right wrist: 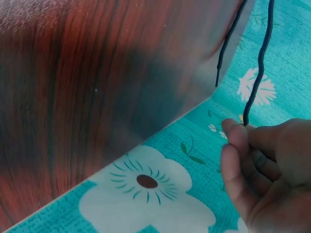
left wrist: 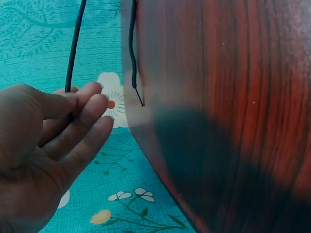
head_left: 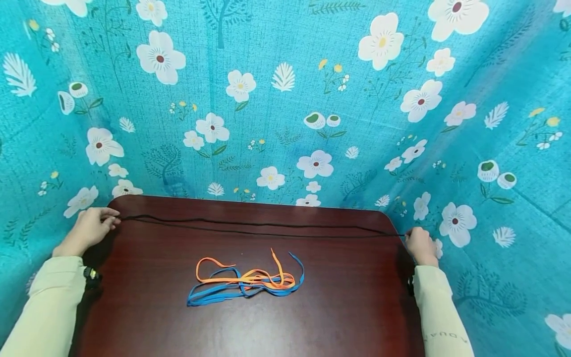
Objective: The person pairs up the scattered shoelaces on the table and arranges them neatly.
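A long black shoelace (head_left: pixel 254 224) stretches across the far side of the table. At its left end, my left hand (head_left: pixel 92 227) pinches it between thumb and fingers, the other fingers extended in the left wrist view. My right hand (head_left: pixel 421 244) pinches the opposite end, just past the table's right edge, fingers bent. A second black strand (left wrist: pixel 132 48) runs alongside, on the near side of the held lace. It narrows to a thin tip by the table edge in both wrist views. Nearer on the table lie loosely looped blue laces (head_left: pixel 214 293) and orange laces (head_left: pixel 250 275), crossing each other.
The dark reddish-brown table (head_left: pixel 339 307) has rounded far corners and a glossy top. A turquoise curtain (head_left: pixel 267 134) with white flowers rises behind it and along both sides. Each wrist wears a dark strap, such as the left strap (head_left: pixel 92 277).
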Demonstrator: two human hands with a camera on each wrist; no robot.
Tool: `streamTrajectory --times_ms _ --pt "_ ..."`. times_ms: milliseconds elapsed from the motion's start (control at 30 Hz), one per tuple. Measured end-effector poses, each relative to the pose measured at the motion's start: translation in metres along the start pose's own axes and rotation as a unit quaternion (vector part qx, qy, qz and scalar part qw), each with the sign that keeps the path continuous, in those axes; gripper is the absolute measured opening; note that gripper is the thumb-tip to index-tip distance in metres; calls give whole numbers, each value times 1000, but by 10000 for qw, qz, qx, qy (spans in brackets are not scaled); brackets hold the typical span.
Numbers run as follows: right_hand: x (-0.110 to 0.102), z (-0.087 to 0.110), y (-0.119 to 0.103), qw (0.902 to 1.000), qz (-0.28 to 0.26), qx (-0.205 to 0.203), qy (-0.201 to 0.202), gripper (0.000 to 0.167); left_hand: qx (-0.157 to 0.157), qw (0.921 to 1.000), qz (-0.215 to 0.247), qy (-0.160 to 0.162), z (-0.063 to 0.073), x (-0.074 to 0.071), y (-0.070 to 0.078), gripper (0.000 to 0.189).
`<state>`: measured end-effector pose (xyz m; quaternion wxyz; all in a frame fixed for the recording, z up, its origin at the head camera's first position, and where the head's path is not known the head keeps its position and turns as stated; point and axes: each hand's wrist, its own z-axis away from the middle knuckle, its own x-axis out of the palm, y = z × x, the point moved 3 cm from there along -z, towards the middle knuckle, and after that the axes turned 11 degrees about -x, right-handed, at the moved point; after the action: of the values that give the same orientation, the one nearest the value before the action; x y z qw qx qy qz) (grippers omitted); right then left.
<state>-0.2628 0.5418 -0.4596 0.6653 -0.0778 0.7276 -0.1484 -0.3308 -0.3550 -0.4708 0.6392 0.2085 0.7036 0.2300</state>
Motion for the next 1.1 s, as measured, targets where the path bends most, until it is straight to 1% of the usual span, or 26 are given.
streamTrajectory --times_ms 100,167,267,367,433,533,633,700,767,867,1000,1100 --pt "3 -2 -1 10000 -1 67 5 26 60 9999 -14 151 -3 -1 -1 15" --pt "4 -2 -2 10000 -8 59 68 27 19 9995 -59 313 -5 -1 -3 15" --pt "5 -3 -2 9997 38 33 249 29 -235 9983 -135 510 -5 -2 -7 21" --pt "6 -4 1 9991 20 176 376 32 -502 9966 -213 618 -5 -3 -12 26" --pt "7 -5 3 9985 4 310 456 33 -603 9957 -263 655 -5 -3 -15 27" --pt "11 -8 7 9972 -36 477 576 34 -713 9947 -361 639 -5 -2 -20 24" --pt "16 -11 9 9962 -51 571 652 33 -885 9939 -416 507 -5 2 -25 23" --pt "20 -13 10 9962 -103 617 603 34 -1047 9929 -436 353 -5 5 -31 24" --pt "25 -14 12 9963 -166 677 501 35 -1181 9917 -425 265 -4 8 -35 26" --pt "29 -15 15 9963 -182 714 447 36 -1282 9904 -424 307 -3 10 -41 28" --pt "28 -18 17 9955 -112 707 621 39 -1356 9889 -397 469 -5 13 -43 28" --pt "27 -19 16 9953 -136 725 620 39 -1479 9872 -383 467 -8 16 -43 28"
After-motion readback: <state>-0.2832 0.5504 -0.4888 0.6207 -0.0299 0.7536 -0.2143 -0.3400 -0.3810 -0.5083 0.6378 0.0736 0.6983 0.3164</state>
